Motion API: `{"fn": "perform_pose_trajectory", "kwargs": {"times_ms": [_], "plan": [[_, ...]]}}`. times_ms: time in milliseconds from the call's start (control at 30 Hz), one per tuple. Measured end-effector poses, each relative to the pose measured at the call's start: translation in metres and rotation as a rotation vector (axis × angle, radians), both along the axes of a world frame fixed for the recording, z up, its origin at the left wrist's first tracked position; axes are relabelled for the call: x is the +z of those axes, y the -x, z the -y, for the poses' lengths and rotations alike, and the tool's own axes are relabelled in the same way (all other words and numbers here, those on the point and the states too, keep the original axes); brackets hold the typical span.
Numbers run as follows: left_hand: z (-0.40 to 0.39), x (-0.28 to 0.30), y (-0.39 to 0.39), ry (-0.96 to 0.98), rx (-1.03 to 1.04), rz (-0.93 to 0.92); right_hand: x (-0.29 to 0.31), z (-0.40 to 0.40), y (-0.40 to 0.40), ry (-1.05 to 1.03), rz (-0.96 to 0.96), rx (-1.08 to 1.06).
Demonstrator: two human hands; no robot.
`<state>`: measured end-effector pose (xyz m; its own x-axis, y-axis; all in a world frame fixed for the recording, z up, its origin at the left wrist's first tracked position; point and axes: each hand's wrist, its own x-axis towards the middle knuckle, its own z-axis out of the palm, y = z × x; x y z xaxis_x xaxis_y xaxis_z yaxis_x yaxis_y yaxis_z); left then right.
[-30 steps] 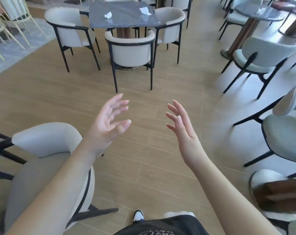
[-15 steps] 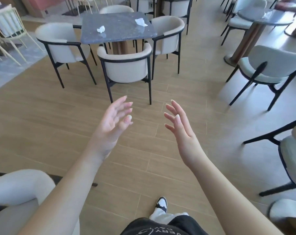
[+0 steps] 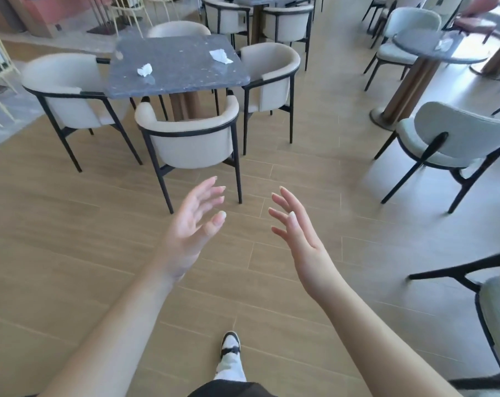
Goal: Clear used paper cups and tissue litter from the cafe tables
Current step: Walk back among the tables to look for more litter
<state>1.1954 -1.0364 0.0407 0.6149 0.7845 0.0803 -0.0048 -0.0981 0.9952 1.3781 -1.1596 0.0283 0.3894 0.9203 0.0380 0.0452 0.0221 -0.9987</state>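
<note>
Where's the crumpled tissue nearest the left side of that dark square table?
In the head view, upper left: the crumpled tissue lies on the dark square table, near its left edge, beside the left-hand armchair and apart from the flatter tissue.

You are in a cafe seating area: a square stone-top table (image 3: 174,65) ringed by cushioned armchairs (image 3: 190,138), a round pedestal table (image 3: 432,48) far right, wood-look plank floor (image 3: 71,239) throughout.

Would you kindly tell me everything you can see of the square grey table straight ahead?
The square grey table has a dark speckled, stone-like top with rounded corners on a brown central pedestal. It stands level on the wood-look floor, ringed by four cream armchairs. Two crumpled white tissues lie on it: one toward the left, one near the far right edge. No cups are on it.
</note>
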Motion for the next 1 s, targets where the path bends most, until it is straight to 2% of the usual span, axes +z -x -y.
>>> {"fn": "perform_pose_trajectory", "kwargs": {"times_ms": [400,633,1000], "plan": [[-0.199,-0.01,-0.1,0.023,-0.04,0.024,-0.005,-0.191,-0.098,-0.002,0.051,-0.037],[-0.285,-0.009,-0.167,0.022,-0.063,0.024,-0.012,-0.271,-0.155,0.018,0.026,-0.049],[-0.407,-0.03,-0.306,0.059,0.004,-0.019,-0.031,-0.403,-0.308,0.035,-0.023,-0.021]]}}
